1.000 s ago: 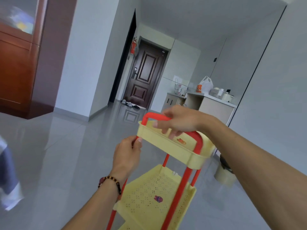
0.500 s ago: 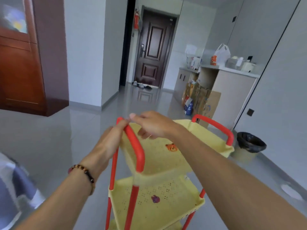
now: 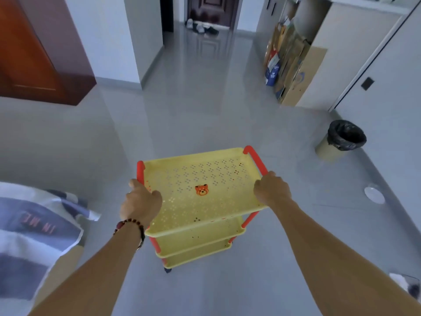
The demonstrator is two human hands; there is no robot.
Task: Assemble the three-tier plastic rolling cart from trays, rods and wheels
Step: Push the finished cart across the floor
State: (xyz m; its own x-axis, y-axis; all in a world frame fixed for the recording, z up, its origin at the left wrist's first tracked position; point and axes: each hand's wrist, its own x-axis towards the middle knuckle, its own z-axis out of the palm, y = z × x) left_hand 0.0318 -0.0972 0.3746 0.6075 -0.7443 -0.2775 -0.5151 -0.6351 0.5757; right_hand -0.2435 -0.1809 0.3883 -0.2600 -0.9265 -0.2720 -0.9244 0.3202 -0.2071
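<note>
The yellow three-tier cart [image 3: 200, 201] stands upright on the grey floor [image 3: 205, 115] directly in front of you, its three trays stacked one above another on red rods, the top tray [image 3: 205, 176] with its long side running left to right across your view and tilted slightly up toward the right. A small orange animal face [image 3: 201, 189] sits near the middle of that perforated tray. One dark wheel [image 3: 168, 270] shows under the near left corner. Your left hand [image 3: 140, 201], a bead bracelet [image 3: 129, 224] at its wrist, is curled around the red handle [image 3: 140, 171] on the tray's left end; your right hand [image 3: 272, 189] is curled around the matching red handle [image 3: 256, 159] on the right end. A bin [image 3: 340, 140] lined with a black bag stands well apart to the right, cardboard boxes [image 3: 289, 65] lean by a counter beyond it, and striped fabric [image 3: 34, 224] lies at your left.
</note>
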